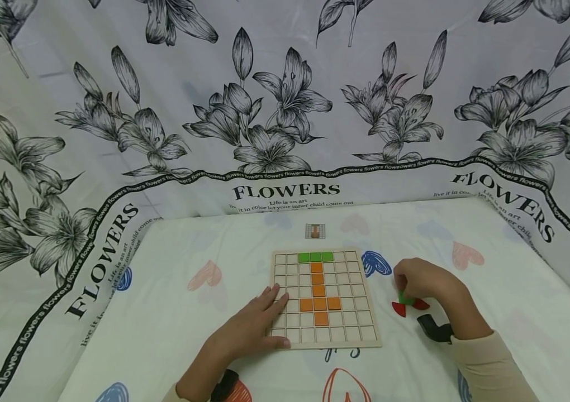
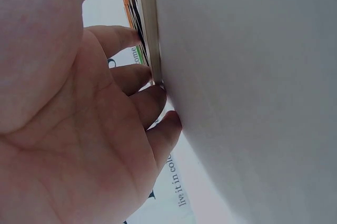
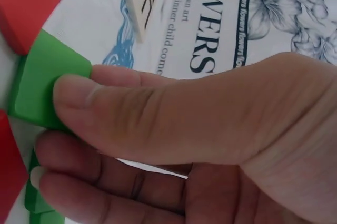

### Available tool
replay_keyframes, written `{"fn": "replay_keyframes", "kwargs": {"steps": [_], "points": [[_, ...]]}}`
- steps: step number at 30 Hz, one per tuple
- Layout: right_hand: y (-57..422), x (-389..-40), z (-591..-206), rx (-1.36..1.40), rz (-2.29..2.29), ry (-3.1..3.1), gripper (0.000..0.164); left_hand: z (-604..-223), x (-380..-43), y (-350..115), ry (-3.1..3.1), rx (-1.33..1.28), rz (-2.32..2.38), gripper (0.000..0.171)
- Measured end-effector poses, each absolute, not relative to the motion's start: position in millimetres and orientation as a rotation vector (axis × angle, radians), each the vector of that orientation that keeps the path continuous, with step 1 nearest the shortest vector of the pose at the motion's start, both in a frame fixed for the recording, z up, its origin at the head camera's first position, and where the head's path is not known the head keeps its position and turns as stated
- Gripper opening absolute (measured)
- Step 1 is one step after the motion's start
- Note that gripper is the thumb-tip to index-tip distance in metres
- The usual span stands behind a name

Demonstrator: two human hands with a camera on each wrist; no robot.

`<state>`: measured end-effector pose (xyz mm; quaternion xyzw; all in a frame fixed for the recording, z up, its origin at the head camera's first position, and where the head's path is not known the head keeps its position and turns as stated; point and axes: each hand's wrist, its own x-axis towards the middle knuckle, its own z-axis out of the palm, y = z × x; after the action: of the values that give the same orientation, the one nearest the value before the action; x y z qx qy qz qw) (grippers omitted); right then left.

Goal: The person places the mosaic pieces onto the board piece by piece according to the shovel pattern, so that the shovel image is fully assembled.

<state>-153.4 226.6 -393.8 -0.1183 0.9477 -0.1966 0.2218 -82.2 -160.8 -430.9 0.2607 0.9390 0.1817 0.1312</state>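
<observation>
A square wooden grid board lies on the cloth. Three green tiles form a row near its far edge, and several orange tiles make a cross shape below them. My left hand rests along the board's left edge with fingers extended; the left wrist view shows the fingertips at the board's side. To the right of the board, my right hand pinches a green wedge-shaped block between thumb and fingers. Red blocks lie beside it, and more green pieces sit under the fingers.
Beyond the board lies a small card printed with a grid and a figure. The white cloth bears printed hearts. A flower-printed curtain hangs behind and at both sides.
</observation>
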Motion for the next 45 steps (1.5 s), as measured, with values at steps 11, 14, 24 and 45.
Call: {"fn": "replay_keyframes", "kwargs": {"steps": [11, 14, 24, 45], "points": [[234, -155, -391, -0.442, -0.683, 2.615, 0.021, -433, -82, -161, 2.727, 0.750, 0.509, 0.094], [234, -157, -393, -0.484, -0.695, 2.627, 0.021, -434, -82, -161, 2.730, 0.752, 0.510, 0.094], [225, -157, -394, -0.616, -0.795, 2.615, 0.021, -433, -83, -160, 2.728, 0.720, 0.492, 0.094], [179, -151, -398, -0.774, -0.896, 2.588, 0.019, -430, -81, -160, 2.720, 0.729, 0.523, 0.093]]}}
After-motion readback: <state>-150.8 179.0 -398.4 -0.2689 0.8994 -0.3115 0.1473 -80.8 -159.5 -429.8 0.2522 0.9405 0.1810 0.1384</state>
